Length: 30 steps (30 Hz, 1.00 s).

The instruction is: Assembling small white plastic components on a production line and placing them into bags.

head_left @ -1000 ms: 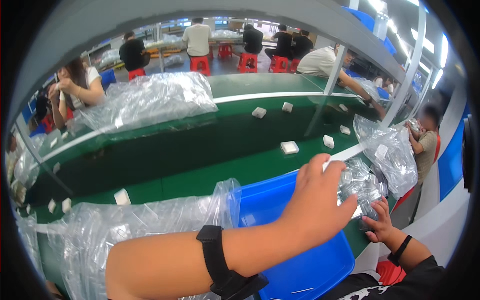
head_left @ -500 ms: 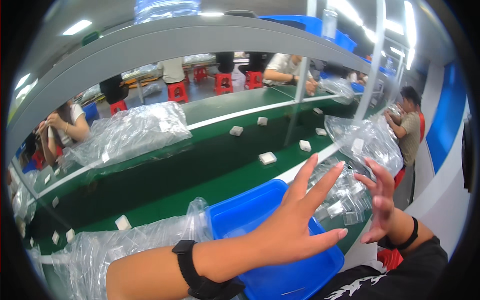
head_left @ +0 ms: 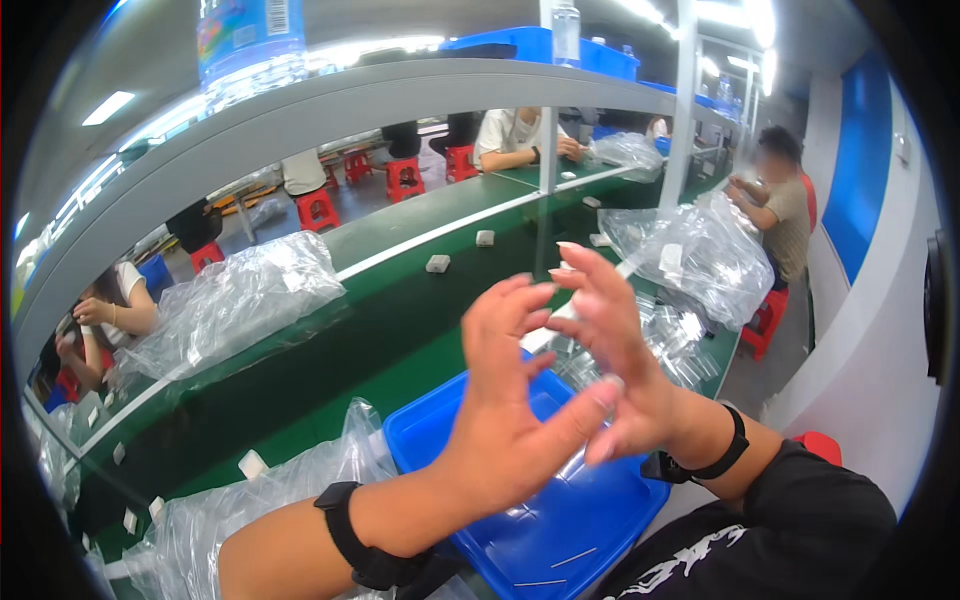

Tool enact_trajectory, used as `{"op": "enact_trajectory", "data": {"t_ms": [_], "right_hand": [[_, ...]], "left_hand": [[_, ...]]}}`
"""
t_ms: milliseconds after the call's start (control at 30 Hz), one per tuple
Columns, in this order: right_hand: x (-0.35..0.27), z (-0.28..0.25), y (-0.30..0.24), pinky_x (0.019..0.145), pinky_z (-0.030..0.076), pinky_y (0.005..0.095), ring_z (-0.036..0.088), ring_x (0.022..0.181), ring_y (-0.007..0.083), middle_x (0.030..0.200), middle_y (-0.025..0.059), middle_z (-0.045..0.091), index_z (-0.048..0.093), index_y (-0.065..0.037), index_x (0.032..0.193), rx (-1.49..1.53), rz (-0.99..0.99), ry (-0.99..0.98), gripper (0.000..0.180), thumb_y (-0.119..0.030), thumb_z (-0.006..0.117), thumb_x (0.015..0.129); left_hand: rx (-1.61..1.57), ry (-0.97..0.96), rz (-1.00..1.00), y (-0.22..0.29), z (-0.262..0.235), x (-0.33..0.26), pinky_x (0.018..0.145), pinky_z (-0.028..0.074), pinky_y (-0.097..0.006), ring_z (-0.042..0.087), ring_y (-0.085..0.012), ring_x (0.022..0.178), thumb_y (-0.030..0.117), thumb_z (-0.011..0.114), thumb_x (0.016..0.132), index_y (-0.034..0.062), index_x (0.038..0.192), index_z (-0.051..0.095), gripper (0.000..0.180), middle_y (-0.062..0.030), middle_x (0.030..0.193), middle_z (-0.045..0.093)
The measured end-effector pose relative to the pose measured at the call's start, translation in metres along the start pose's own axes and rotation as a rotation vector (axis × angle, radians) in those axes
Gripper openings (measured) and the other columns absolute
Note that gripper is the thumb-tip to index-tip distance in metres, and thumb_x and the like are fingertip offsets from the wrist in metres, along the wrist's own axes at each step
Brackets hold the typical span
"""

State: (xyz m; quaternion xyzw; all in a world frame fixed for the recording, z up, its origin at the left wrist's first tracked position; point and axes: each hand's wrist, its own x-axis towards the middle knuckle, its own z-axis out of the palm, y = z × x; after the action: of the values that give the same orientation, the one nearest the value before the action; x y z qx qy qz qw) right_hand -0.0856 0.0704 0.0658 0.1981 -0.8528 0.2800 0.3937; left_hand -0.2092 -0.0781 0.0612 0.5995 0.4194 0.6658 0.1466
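Two bare hands, the left hand [head_left: 500, 420] and the right hand [head_left: 610, 350], are raised above a blue bin [head_left: 560, 520], thumbs and heels touching, fingers spread and gently curled, holding nothing that can be made out. Forearms rise from below, wrists bent back, each wearing a black wristband [head_left: 360, 535]. With clear plastic bags [head_left: 690, 255] piled close beside the bin along the green conveyor [head_left: 400, 310], a careless downward sweep could likely snag one.
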Motion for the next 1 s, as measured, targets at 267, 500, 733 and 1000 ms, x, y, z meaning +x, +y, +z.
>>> {"op": "enact_trajectory", "data": {"t_ms": [267, 500, 733, 1000], "right_hand": [[-0.009, -0.006, -0.028, 0.05, 0.027, 0.0341, 0.034, 0.051, 0.0093, 0.053, 0.002, 0.042, 0.046, -0.004, 0.055, 0.404, 0.455, 0.206, 0.05, -0.016, 0.059, 0.101], [-0.008, -0.004, -0.025, 0.047, 0.022, 0.0327, 0.026, 0.044, 0.0133, 0.046, -0.0013, 0.035, 0.036, -0.012, 0.045, 1.325, 0.542, -0.231, 0.06, -0.022, 0.055, 0.1], [-0.011, 0.003, -0.034, 0.043, 0.029, 0.0291, 0.042, 0.04, 0.0106, 0.046, 0.0011, 0.05, 0.061, -0.006, 0.051, 1.378, 0.563, -0.921, 0.054, -0.022, 0.063, 0.102], [-0.005, 0.001, -0.053, 0.037, 0.043, 0.023, 0.057, 0.04, 0.011, 0.052, 0.0087, 0.063, 0.07, 0.002, 0.058, 1.173, 0.79, -0.664, 0.059, -0.035, 0.063, 0.104]], "left_hand": [[0.044, -0.134, -0.344, 0.023, -0.005, -0.004, 0.049, 0.027, -0.026, 0.036, -0.0018, 0.057, 0.015, 0.067, 0.101, 0.0087, 0.06, 0.044, 0.047, 0.0075, 0.059, 0.045], [-0.335, -0.519, -0.405, 0.029, -0.017, -0.002, 0.05, 0.029, -0.027, 0.035, -0.0024, 0.057, 0.015, 0.067, 0.101, 0.0061, 0.062, 0.048, 0.043, 0.009, 0.06, 0.044], [-0.406, -1.163, -0.363, 0.031, -0.012, -0.002, 0.048, 0.027, -0.033, 0.033, -0.0114, 0.049, 0.013, 0.067, 0.099, 0.0069, 0.058, 0.043, 0.048, 0.0028, 0.053, 0.038], [-0.484, -0.916, -0.43, 0.021, -0.017, -0.007, 0.056, 0.05, -0.024, 0.066, -0.0089, 0.06, 0.011, 0.064, 0.093, 0.0053, 0.064, 0.074, 0.031, -0.003, 0.066, 0.073]]}}
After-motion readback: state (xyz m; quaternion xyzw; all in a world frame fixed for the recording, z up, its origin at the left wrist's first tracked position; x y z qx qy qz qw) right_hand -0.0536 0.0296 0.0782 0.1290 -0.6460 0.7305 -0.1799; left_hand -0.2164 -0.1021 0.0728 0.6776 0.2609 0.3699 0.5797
